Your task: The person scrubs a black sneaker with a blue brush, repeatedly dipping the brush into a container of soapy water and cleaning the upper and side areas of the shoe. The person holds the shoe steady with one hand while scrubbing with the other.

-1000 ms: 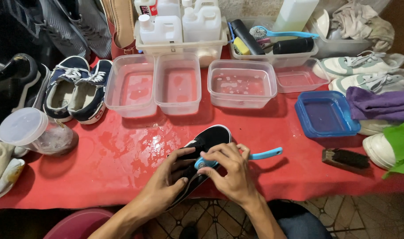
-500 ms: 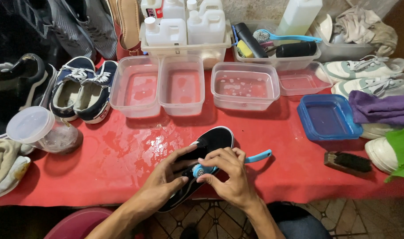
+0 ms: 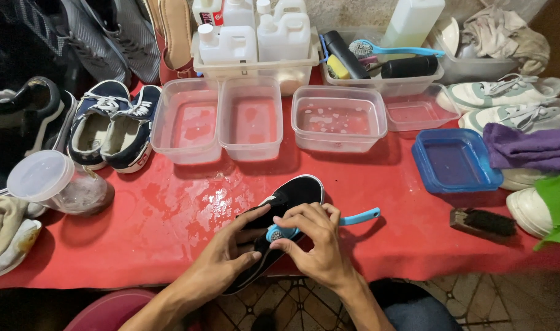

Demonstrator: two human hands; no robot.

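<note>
Spreading across the whole view, the wet red plastic-covered table point(image 3: 415, 245) carries everything we see, with three clear rectangular plastic tubs of water point(image 3: 249, 119) in a row at twelve o'clock from our hands and a blue square plastic tray point(image 3: 454, 160) at two o'clock. A pair of navy canvas sneakers point(image 3: 111, 125) sits at ten o'clock, and a dark wooden bristle brush point(image 3: 482, 222) lies at three o'clock, well apart. At the near edge of the table lies the black low-top shoe with a white sole rim point(image 3: 298, 191), its long axis running from seven o'clock to one o'clock, toe pointing away. Our left hand point(image 3: 224, 260) is curled around the shoe's heel half, thumb on top, steadying it. Our right hand point(image 3: 320, 245) is nearer the working spot: its fingers are closed in a pinch on the small light-blue plastic brush point(image 3: 277, 233), whose round head presses on the shoe's side while its handle trails toward three o'clock.
</note>
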